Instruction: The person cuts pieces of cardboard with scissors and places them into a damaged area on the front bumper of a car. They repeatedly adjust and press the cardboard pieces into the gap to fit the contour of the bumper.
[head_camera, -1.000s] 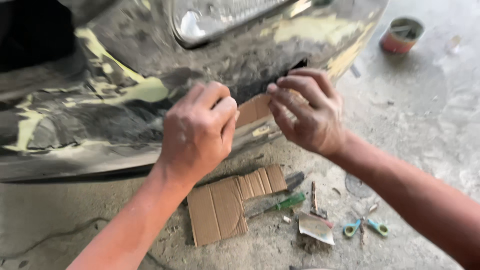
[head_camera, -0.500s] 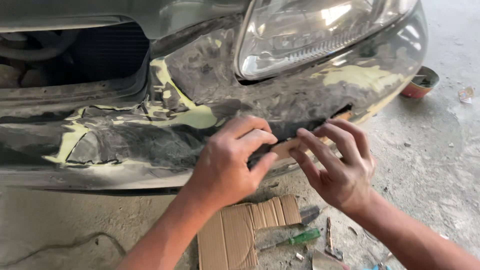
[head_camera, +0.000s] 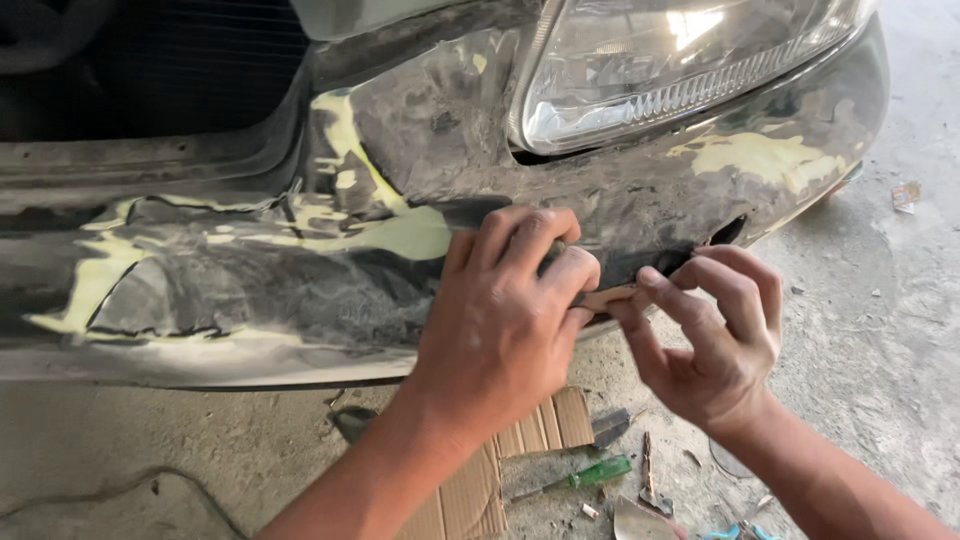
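**A:** Cardboard strip (head_camera: 606, 297) first: where does it lie in the head view?

**B:** It sits against the lower edge of the car bumper (head_camera: 300, 280), just under the dark slot (head_camera: 690, 255) below the headlight (head_camera: 680, 75). Only a short tan piece shows, bridging the gap between the 2 hands.

**A:** Which way does its long axis run?

**B:** Roughly level, left to right along the bumper edge, rising slightly toward the right end. So each hand meets 1 end of it.

**A:** What is the left hand (head_camera: 505, 310) doing?

**B:** It is curled, fingers bent over the bumper face, with the thumb side pinching the left end of the strip. It covers most of that end, so I cannot tell how much of the strip is under the palm.

**A:** And the right hand (head_camera: 715, 340)?

**B:** Partly closed, fingers (head_camera: 665, 295) hooked, the tips touching the right end of the strip. Whether it truly grips or only presses the strip, I cannot tell.

**A:** Which hand is nearer?

**B:** Both touch it; the left one has the firmer hold, by my reading.

**A:** Anything else in this view?

**B:** On the concrete floor (head_camera: 880, 300) below the hands lie a larger sheet of corrugated cardboard (head_camera: 500, 470), a green-handled screwdriver (head_camera: 585, 478) and a small metal tool (head_camera: 648, 480). Yellowish filler patches (head_camera: 410, 235) streak the sanded bumper. All of that is well apart from the strip.
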